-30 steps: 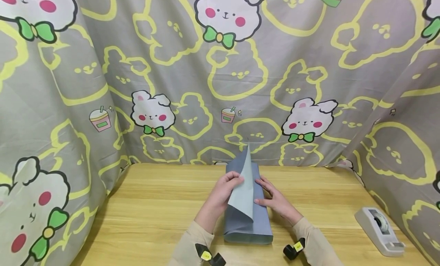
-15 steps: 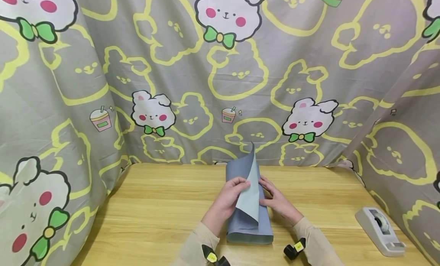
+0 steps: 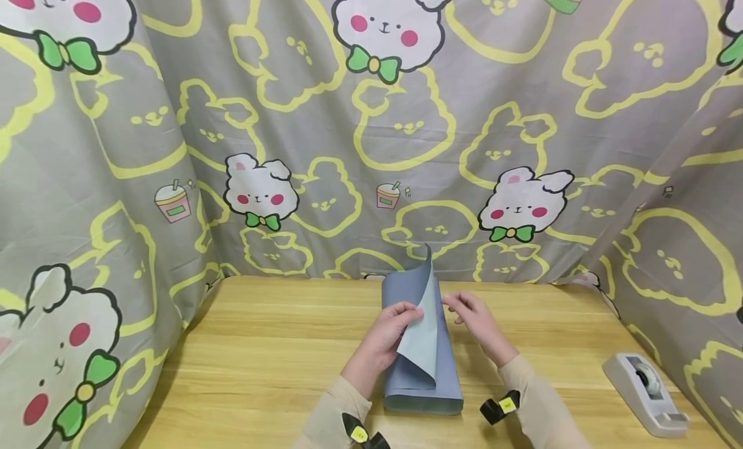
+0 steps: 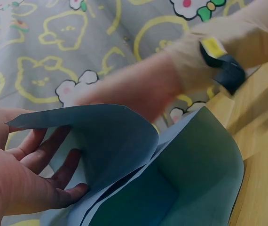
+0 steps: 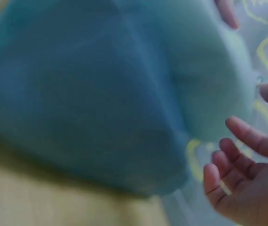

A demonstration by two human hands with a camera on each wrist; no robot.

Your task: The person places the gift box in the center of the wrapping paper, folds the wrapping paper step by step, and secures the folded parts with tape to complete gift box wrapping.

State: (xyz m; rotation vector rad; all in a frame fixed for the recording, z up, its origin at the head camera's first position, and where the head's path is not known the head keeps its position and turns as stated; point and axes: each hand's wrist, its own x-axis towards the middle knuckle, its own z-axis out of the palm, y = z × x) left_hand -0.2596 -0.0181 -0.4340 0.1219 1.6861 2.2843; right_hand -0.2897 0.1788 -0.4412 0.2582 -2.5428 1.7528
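A sheet of blue-grey paper [image 3: 449, 371] with a paler green inner side lies folded over into a flat, hollow sleeve on the table. Its loose flap [image 3: 420, 349] stands raised, curling up to a point at the far end. My left hand [image 3: 387, 333] pinches this flap, thumb on one side and fingers [image 4: 66, 169] on the other. Just right of the paper hovers my right hand [image 3: 478, 320], its fingers loosely bent. In the right wrist view its thumb and fingertips [image 5: 237, 127] are apart, with a small glint by the thumb tip.
A grey-white tape dispenser [image 3: 645, 392] with a roll in it stands at the right of the wooden table [image 3: 261, 352]. A patterned curtain [image 3: 325, 133] closes off the back and both sides. Each wrist wears a black camera mount [image 3: 500, 407].
My left hand has moved the flap rightward and a little nearer. My right hand has let go of the paper's right edge and lifted away, its fingers now bent.
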